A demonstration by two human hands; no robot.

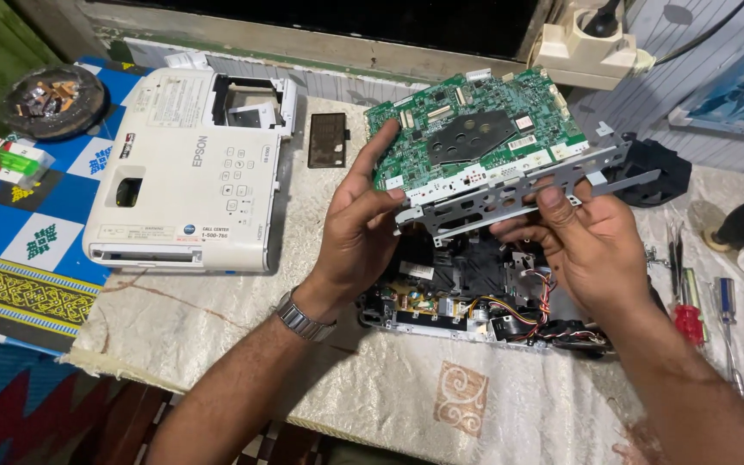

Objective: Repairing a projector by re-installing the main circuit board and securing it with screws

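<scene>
My left hand (356,226) and my right hand (592,243) both hold a green circuit board (475,129) with a grey metal port bracket (518,191) along its near edge. The board is lifted and tilted above an opened projector base (467,297), whose black parts and coloured wires show below. My left hand grips the board's left edge, my right thumb presses on the bracket. A metal watch is on my left wrist.
The white projector top cover (187,172) lies upside left on the cream cloth. A small black panel (328,139) lies beside it. Screwdrivers (691,301) lie at the right. A round dish of small parts (45,99) sits far left. A power strip (592,47) rests on the sill.
</scene>
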